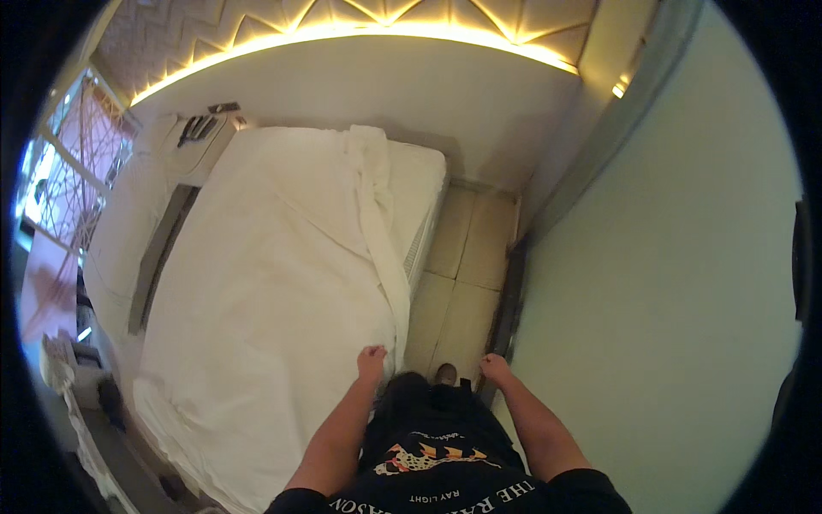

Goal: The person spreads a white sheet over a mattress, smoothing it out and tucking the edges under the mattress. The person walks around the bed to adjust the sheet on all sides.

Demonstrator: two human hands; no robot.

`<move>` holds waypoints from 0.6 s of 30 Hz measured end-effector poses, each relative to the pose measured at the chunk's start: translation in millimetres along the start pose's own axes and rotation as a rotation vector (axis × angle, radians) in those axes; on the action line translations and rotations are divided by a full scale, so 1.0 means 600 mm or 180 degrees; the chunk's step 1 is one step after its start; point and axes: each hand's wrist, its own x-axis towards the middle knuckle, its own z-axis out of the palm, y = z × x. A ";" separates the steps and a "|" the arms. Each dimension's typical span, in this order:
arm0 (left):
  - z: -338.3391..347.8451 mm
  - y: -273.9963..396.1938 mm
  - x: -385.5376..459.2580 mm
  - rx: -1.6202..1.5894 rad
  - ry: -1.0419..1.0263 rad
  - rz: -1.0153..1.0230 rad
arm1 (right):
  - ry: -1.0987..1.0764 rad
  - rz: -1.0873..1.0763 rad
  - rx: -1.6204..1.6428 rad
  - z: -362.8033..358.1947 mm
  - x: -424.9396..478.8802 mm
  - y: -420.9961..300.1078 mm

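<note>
A white sheet or cover (276, 276) lies over most of the bed, with a thick fold (376, 193) along the bed's right side. At the upper right corner the pale mattress (414, 173) shows beyond that fold. My left hand (372, 361) is over or at the near right edge of the cover, its fingers curled; whether it pinches any cloth cannot be told. My right hand (493, 367) is held out by the wall at the right, fingers curled, with no object visible in it.
A narrow strip of tiled floor (459, 257) runs between the bed and a dark baseboard (510, 302). A pale green wall (655, 257) rises at the right. Beyond the bed's left side stands a white padded piece of furniture (122, 238), with dark items (198, 128) on its far end.
</note>
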 end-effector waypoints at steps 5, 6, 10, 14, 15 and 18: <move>0.095 0.126 0.156 0.0223 0.0815 0.0258 | -0.0812 0.0102 0.1077 -0.083 0.135 -0.098; 0.103 0.136 0.191 0.1036 0.1031 0.0692 | -0.0991 0.0099 0.1167 -0.083 0.156 -0.105; 0.137 0.168 0.344 0.1175 0.1251 0.0383 | -0.1763 0.0025 0.0786 -0.115 0.249 -0.145; 0.194 0.232 0.459 0.1997 0.1349 0.0079 | -0.1623 0.0150 0.1061 -0.220 0.281 -0.192; 0.208 0.259 0.456 0.2200 0.1282 -0.0026 | -0.1595 0.0332 0.1098 -0.245 0.294 -0.186; 0.209 0.374 0.464 0.2149 0.1155 -0.1078 | -0.1448 0.0521 0.1249 -0.307 0.339 -0.217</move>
